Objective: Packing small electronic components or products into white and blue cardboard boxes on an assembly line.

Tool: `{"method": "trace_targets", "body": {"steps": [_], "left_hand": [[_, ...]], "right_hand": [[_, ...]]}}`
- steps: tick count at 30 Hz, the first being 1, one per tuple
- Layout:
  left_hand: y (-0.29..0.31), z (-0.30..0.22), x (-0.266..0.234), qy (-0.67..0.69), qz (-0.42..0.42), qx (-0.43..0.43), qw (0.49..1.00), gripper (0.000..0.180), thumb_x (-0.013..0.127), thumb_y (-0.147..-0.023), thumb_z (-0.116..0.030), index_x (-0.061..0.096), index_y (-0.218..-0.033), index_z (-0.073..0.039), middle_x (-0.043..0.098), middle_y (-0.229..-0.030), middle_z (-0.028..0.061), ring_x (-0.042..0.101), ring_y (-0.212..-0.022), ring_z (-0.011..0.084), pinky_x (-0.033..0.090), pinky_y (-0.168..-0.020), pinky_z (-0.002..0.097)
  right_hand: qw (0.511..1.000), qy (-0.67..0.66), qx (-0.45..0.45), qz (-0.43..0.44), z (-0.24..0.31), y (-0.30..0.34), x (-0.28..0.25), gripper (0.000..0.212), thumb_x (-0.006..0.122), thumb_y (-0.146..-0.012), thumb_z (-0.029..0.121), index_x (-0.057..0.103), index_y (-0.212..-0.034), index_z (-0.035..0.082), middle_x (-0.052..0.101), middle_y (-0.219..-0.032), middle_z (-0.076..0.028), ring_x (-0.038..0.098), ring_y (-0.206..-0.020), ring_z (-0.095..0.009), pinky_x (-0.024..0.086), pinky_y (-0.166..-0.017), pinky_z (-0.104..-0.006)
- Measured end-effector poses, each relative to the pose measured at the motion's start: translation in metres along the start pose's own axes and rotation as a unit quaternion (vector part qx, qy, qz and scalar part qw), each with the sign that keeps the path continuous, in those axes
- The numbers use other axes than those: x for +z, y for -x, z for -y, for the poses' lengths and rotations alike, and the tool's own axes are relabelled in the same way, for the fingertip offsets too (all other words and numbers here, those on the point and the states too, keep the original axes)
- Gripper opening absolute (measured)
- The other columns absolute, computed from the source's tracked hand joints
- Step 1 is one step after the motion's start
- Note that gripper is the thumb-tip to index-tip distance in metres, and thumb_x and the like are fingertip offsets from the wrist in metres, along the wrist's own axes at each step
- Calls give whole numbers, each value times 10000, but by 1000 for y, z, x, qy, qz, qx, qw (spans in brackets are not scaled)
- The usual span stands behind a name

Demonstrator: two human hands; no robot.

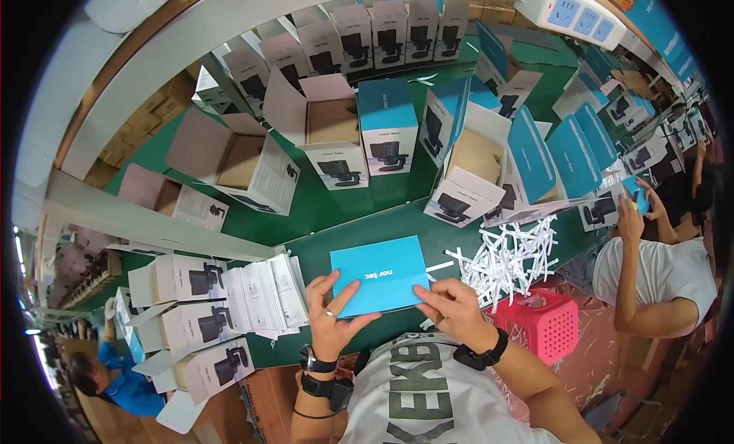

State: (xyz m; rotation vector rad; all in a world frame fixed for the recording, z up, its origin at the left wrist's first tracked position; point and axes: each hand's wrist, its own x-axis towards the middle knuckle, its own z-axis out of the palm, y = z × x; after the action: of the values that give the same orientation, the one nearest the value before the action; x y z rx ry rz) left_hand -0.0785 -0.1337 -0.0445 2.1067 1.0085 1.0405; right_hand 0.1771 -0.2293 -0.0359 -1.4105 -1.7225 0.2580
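Observation:
A flat blue packet (380, 279), rectangular with dark print, is held level at the near edge of the green table. My left hand (333, 314) grips its left end, fingers on the top face and thumb along the near edge. At the near right corner, my right hand (453, 309) pinches it. Whether it is a thin box or a booklet I cannot tell. Left of my left hand lies a stack of white printed leaflets (269, 297). White paper strips (511, 262) are heaped beyond my right hand.
Open printed cartons (334, 165) and a closed blue-topped carton (388, 130) stand across the green table (329, 234). More cartons (200, 322) stand at left. A pink plastic stool (547, 329) is at lower right. Other people (650, 279) work at right and far left.

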Motion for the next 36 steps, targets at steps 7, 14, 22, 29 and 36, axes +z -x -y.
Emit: {"method": "trace_targets", "body": {"steps": [7,14,22,29,36], "left_hand": [[-5,18,-11,-79,38,78,993,770,987,-563,-354,759,-1273,-162,584,-1374,134,545,-1188,383,532,-959,480],[-3,21,-7,-49,37,74,995,774,979,-583,-366,748,-1294,-163,556,-1408,150,522,-1222,399,521,-977,499],[-28,-3,-31,-148,140,134,970,760,893,-758,-446,654,-1424,-168,484,-1506,173,455,-1349,449,445,-1114,551],[-48,-32,8,-234,315,152,907,958,833,-802,-478,430,-1594,-121,329,-1667,221,295,-1529,483,267,-1249,583],[-32,-18,21,-291,298,172,893,1012,828,-804,-499,374,-1621,-112,256,-1688,285,268,-1541,498,257,-1249,585]], "right_hand": [[999,-43,-24,-14,-3,-2,7,506,881,-751,22,774,-1236,117,611,-882,-38,567,-617,-161,473,-538,-295],[999,-42,-5,-18,-6,13,17,494,868,-762,15,777,-1240,97,593,-903,-51,524,-632,-156,418,-527,-279],[999,31,-33,19,-4,6,-1,497,844,-773,30,756,-1258,98,630,-980,-72,563,-638,-175,454,-528,-305],[995,34,-88,35,-23,13,11,481,810,-784,67,737,-1259,48,705,-1308,-119,679,-726,-204,516,-573,-318],[997,-10,-76,31,-22,18,18,412,758,-818,14,752,-1228,54,716,-1350,-94,696,-671,-167,510,-546,-283]]}}
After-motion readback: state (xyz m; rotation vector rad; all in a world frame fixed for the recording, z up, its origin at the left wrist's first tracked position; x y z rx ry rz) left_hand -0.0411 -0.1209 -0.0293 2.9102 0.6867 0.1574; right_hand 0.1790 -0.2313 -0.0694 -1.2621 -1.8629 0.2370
